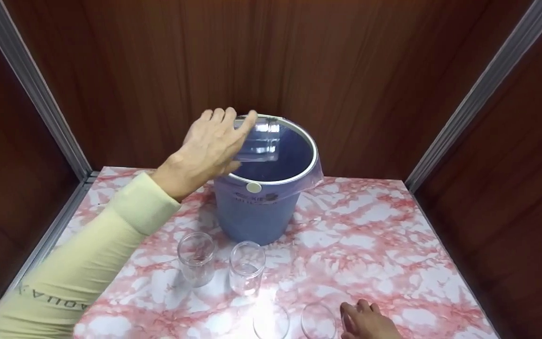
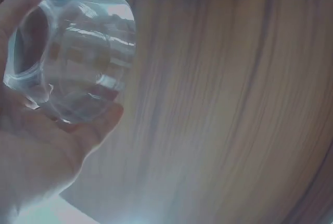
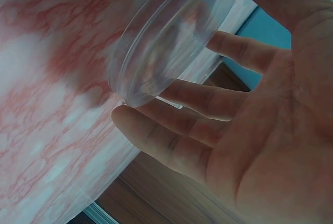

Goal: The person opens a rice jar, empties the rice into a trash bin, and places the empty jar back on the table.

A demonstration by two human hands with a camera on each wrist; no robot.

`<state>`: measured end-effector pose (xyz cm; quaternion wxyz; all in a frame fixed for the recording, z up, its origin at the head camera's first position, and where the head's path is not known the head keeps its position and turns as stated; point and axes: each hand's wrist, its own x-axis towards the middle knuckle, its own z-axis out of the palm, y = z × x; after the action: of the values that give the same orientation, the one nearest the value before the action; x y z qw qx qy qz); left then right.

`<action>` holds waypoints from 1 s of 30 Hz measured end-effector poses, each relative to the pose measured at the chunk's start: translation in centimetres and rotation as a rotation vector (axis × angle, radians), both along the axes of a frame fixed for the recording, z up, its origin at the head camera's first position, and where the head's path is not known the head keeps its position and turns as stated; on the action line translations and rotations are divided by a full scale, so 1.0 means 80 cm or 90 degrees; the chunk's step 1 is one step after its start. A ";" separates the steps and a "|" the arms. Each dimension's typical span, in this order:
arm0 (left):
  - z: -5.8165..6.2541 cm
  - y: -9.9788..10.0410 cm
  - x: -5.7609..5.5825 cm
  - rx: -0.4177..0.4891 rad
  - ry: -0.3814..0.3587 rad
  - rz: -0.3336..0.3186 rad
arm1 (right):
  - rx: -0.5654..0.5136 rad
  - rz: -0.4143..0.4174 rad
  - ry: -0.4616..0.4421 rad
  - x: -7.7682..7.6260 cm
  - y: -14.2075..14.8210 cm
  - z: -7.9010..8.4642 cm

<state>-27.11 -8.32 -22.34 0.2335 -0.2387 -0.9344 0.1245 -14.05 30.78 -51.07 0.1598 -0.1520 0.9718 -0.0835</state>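
Note:
My left hand (image 1: 212,141) grips a clear plastic jar (image 1: 264,141) tipped on its side over the mouth of a blue bin (image 1: 257,221). In the left wrist view, that jar (image 2: 91,57) sits between thumb and fingers. At the lower right, my right hand (image 1: 370,322) is beside a clear round rim (image 1: 318,321), with its fingers loosely extended. The right wrist view shows the fingers (image 3: 208,101) behind a clear, round, ridged-edged piece (image 3: 171,39); I cannot tell how firmly they touch it.
Two clear jars (image 1: 198,261) stand in front of the bin. Another clear round rim (image 1: 271,322) is at the front edge of view. The bin has a white rim ring (image 1: 315,150) and a plastic liner. Brown wood-grain panels (image 1: 346,70) enclose the marbled red-and-white table (image 1: 370,235).

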 end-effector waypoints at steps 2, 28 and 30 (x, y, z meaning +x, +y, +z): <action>0.000 0.001 0.005 0.076 -0.004 -0.028 | 0.008 -0.005 -0.004 0.000 0.000 0.000; -0.126 0.083 0.095 0.541 -0.147 -0.337 | -0.005 -0.032 -0.044 -0.003 -0.001 0.000; -0.141 0.091 0.098 0.556 -0.160 -0.329 | -0.005 -0.034 -0.041 -0.003 -0.001 0.001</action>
<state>-19.23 -1.07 -33.66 0.2206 -0.3551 -0.8306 -0.3677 -14.27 30.72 -51.00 0.1880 -0.1240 0.9695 -0.0961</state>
